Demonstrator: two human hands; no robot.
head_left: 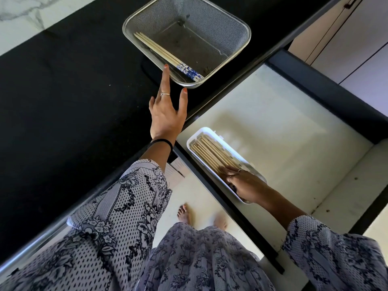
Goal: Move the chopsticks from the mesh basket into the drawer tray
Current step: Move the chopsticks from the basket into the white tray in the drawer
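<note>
Black tabotop? No: black tabletop [69,85], drawer [294,127] pulled open beside it. Left hand [165,110] open, fingers spread, holding nothing, at mesh basket [247,36] rim. Right hand [245,183] rests flat on chopsticks in tray [194,139]. Few chopsticks [159,51] remain in basket; mostly done.

black countertop [63,85] | marble wall [19,15] | pale cabinet doors [346,38]

Near ends of tray chopsticks [212,153] hidden under right hand [243,183], drawer [294,127] cut off at right edge
</note>
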